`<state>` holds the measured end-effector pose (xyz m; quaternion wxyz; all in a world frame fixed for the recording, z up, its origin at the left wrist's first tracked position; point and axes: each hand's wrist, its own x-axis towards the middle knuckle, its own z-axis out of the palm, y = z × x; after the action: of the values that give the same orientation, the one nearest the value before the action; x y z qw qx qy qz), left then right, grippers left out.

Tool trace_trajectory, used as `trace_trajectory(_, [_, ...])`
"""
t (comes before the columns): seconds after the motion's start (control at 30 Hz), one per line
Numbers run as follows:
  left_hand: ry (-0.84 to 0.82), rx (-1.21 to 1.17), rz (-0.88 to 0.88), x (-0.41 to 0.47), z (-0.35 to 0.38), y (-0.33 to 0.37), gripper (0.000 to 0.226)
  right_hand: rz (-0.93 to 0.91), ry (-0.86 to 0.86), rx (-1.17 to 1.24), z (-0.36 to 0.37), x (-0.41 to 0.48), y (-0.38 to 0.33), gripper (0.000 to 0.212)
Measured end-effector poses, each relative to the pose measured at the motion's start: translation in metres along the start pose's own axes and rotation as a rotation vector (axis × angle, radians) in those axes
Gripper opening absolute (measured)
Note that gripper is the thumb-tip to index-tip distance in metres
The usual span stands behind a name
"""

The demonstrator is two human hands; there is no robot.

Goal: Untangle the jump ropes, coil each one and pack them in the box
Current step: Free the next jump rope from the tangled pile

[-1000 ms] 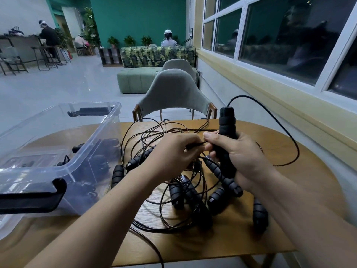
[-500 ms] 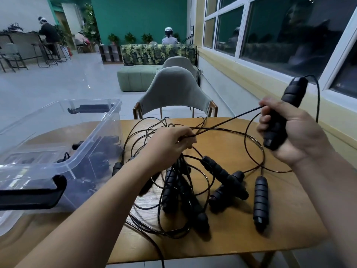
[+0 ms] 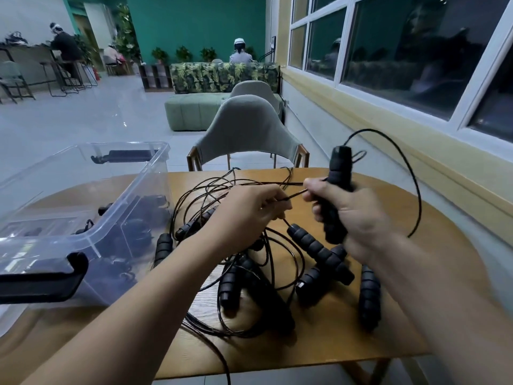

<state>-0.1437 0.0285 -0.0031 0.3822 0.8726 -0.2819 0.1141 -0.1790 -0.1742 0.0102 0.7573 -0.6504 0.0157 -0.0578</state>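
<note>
Holding a black ribbed foam handle [image 3: 337, 187] upright above the round wooden worktop [image 3: 416, 301], the right hand [image 3: 355, 218] had its fingers clenched round the grip. This hold was judged to keep that end clear of the heap.

- Thin black rope cord [image 3: 419, 201]: left the handle's top and arced out to the right, free of the rest.
- Left hand [image 3: 249, 212]: fingers pinched a cord just beside the right thumb, probably to draw it out of the pile strand by strand. Whether it was this handle's own cord could not be told.
- Tangled pile of black jump ropes [image 3: 244, 276]: lay on the worktop beneath both hands, several handles loose, cords looped over one another.
- Clear plastic storage box [image 3: 150, 176]: stood open at the left, just beside the pile, with dark ropes showing through its wall.

Untangling was judged under way, with this rope not yet coiled.
</note>
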Motion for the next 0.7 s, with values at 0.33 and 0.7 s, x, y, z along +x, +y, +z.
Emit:
trace_trajectory(0.33, [0.000,0.004,0.052,-0.003,0.003,-0.008,0.003,-0.037,-0.045,0.003,0.025,-0.010,0.006,0.012])
trace_trajectory(0.7, [-0.076,0.107,-0.107,-0.002,0.003,-0.028,0.011,-0.162,0.068,0.307,-0.037,0.001,-0.053,0.015])
